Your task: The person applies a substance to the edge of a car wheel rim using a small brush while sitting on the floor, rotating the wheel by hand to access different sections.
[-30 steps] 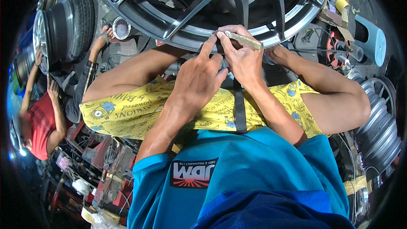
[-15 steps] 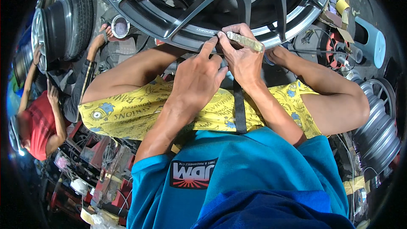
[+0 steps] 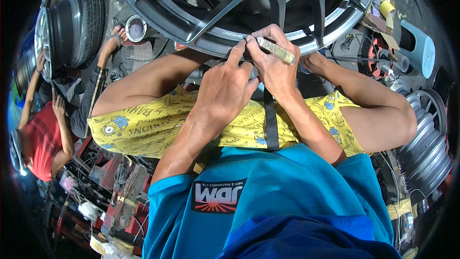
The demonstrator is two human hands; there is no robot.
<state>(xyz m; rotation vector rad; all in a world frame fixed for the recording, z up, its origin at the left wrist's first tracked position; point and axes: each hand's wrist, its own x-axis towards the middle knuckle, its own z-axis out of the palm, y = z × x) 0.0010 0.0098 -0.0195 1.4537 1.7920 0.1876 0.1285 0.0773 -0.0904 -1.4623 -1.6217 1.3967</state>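
A grey multi-spoke alloy wheel (image 3: 211, 44) stands in front of me, its near rim edge above my knees. My right hand (image 3: 277, 69) is closed around a short, flat stick with a mottled whitish-tan wrapping (image 3: 277, 52). The stick's outer end juts out past the fingers. Thumb and forefinger of that hand meet at the rim's lip, where the working tip is hidden. My left hand (image 3: 221, 88) rests beside it with the forefinger stretched to the rim's edge, nearly touching the right thumb. Its thumb stands apart, and I see nothing held in it.
At the left a person in a red shirt (image 3: 43, 134) handles a wheel with a tyre (image 3: 88, 24). A pale blue plastic stool (image 3: 426, 50) and a red reel (image 3: 371, 55) lie at the right, with silver wheels (image 3: 424, 148) nearer. Boxes and tape (image 3: 385, 7) sit at the far right.
The wrapped stick has tilted slightly, its outer end shifting down and a little left. My left hand stays at the rim. The wheel has barely moved.
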